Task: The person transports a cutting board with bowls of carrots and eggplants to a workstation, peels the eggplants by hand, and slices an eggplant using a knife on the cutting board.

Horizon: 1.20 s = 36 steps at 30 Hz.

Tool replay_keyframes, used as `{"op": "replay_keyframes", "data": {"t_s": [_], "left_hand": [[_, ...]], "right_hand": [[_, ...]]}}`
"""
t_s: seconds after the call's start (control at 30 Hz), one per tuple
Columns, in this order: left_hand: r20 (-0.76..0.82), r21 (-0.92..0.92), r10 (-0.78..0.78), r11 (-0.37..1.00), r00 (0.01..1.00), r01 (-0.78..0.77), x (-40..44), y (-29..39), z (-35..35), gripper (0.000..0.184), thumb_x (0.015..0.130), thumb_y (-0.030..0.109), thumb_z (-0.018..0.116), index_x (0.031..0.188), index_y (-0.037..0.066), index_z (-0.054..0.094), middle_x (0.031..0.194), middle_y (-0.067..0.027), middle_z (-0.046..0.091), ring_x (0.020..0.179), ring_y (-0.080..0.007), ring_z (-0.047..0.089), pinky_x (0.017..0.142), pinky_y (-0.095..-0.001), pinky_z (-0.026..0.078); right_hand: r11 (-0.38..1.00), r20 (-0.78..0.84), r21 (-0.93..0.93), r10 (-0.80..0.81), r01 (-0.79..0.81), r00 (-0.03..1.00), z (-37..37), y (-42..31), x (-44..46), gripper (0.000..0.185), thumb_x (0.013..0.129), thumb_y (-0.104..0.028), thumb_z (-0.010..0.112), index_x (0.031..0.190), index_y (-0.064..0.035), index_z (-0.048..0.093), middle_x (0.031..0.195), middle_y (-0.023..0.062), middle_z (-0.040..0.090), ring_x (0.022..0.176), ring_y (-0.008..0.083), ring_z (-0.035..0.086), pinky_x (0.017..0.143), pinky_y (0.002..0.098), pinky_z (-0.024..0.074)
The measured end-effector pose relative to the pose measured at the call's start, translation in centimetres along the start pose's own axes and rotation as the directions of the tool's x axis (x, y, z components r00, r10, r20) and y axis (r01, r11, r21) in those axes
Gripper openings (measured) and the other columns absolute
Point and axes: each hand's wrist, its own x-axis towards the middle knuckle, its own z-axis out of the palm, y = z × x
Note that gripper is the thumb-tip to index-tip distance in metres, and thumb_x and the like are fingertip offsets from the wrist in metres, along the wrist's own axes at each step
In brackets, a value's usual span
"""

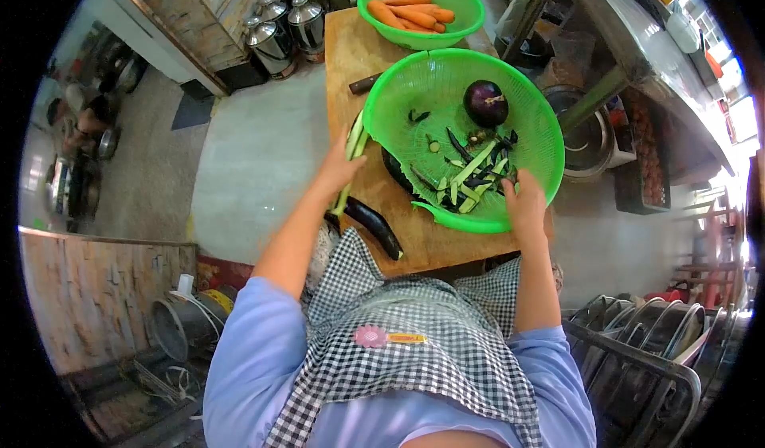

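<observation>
My left hand (344, 167) is closed around a long, pale green peeled strip or stalk (356, 133), which looks like eggplant with its skin off. Just below it a dark, unpeeled eggplant (373, 226) lies on the wooden board (446, 253). My right hand (525, 203) is at the near right side of a green colander (406, 89), fingers bent inward beside dark and pale green peelings (472, 179). Whether those fingers pinch a piece or the rim is hidden. A round, dark purple eggplant (485, 103) sits in the colander. Part of another dark eggplant (396, 171) shows beneath the colander's broken left edge.
A knife handle (365, 83) sticks out from under the colander's left side. Behind stands a green basin (470, 30) of carrots (412, 12). Metal flasks (306, 24) are on the floor at back left. A metal table (637, 42) and a wire rack (637, 328) flank the right.
</observation>
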Motion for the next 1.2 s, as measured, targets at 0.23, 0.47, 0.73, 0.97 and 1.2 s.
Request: {"op": "replay_keyframes", "data": {"t_s": [0.23, 0.47, 0.73, 0.97, 1.2], "left_hand": [[-0.081, 0.074, -0.076, 0.994, 0.994, 0.082, 1.4, -4.5, 6.6, 0.076, 0.076, 0.014, 0.063, 0.138, -0.001, 0.021, 0.134, -0.0247, 0.035, 0.124, -0.036, 0.037, 0.101, -0.0378, 0.033], [-0.015, 0.222, -0.006, 0.975, 1.0, 0.01, -1.8, -4.2, 3.1, 0.046, 0.079, 0.018, 0.062, 0.118, -0.001, 0.046, 0.119, -0.023, 0.05, 0.113, -0.0342, 0.048, 0.093, -0.0375, 0.039], [0.161, 0.53, -0.33, 0.824, 0.93, 0.2, -10.0, 1.1, 2.5, 0.067, 0.083, 0.045, 0.055, 0.128, 0.002, 0.033, 0.102, -0.0279, 0.057, 0.088, -0.0371, 0.06, 0.072, -0.0425, 0.049], [-0.009, 0.229, -0.382, 0.899, 0.924, 0.374, -10.1, -1.2, 5.8, 0.083, 0.078, 0.029, 0.056, 0.142, 0.006, 0.008, 0.124, -0.0285, 0.04, 0.105, -0.0369, 0.05, 0.083, -0.0431, 0.044], [0.163, -0.972, -0.306, 0.114, 0.938, 0.206, -12.6, 1.1, 2.2, 0.053, 0.08, 0.019, 0.043, 0.132, 0.01, 0.035, 0.097, -0.0103, 0.054, 0.078, -0.022, 0.052, 0.071, -0.0359, 0.047]], "right_hand": [[1.0, -0.037, 0.026, -0.011, 0.012, 0.999, 0.5, -0.2, -1.2, 0.02, 0.081, -0.017, 0.061, 0.084, -0.0026, 0.047, 0.074, 0.0199, 0.055, 0.071, 0.0402, 0.053, 0.059, 0.0461, 0.0406], [0.998, -0.044, 0.066, 0.018, -0.015, 0.999, 0.6, -0.4, -1.1, 0.021, 0.084, -0.021, 0.058, 0.084, -0.0018, 0.048, 0.076, 0.0201, 0.056, 0.071, 0.0407, 0.053, 0.059, 0.0444, 0.0406], [0.999, -0.062, 0.03, 0.018, -0.016, 0.998, 1.1, 0.1, -1.4, 0.021, 0.083, -0.022, 0.059, 0.084, -0.0036, 0.048, 0.073, 0.0188, 0.057, 0.069, 0.04, 0.054, 0.059, 0.0454, 0.0412], [1.0, -0.012, -0.021, 0.005, -0.005, 1.0, 1.6, 1.0, -1.2, 0.024, 0.081, -0.025, 0.061, 0.083, -0.0049, 0.048, 0.068, 0.0165, 0.057, 0.065, 0.0402, 0.054, 0.057, 0.0472, 0.0411], [0.989, -0.022, 0.107, 0.106, -0.103, 0.994, 1.1, 0.6, -1.4, 0.024, 0.08, -0.023, 0.061, 0.083, -0.0036, 0.048, 0.074, 0.0188, 0.057, 0.07, 0.0361, 0.055, 0.06, 0.0441, 0.0412]]}}
